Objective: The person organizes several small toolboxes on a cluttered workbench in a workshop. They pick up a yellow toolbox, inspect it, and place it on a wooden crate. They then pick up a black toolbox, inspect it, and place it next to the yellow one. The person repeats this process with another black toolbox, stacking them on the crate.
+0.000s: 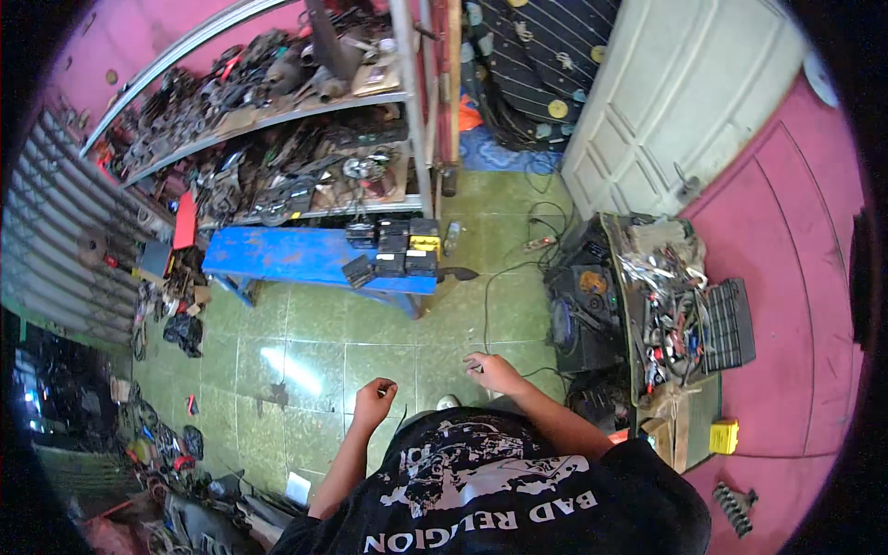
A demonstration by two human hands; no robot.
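My left hand (375, 403) hangs over the green tiled floor in front of my body. Its fingers are curled in, and whatever they may hold is too small to make out. A thin dark strand (401, 425) shows just beside it, near my black shirt (481, 472). To the right, my right hand (493, 372) is held a little farther forward, its fingers loosely bent and apart, with nothing visible in them. Neither hand touches the bench. Beyond them stands a blue bench (287, 254), with several dark batteries (392, 250) grouped at its right end.
Metal shelves (268, 134) full of greasy parts stand behind the bench. At right, a table (635, 324) carries scattered hand tools (673, 333), beside a white door (680, 102). A black cable (487, 310) crosses the floor (314, 398). Parts pile up (199, 518) at lower left.
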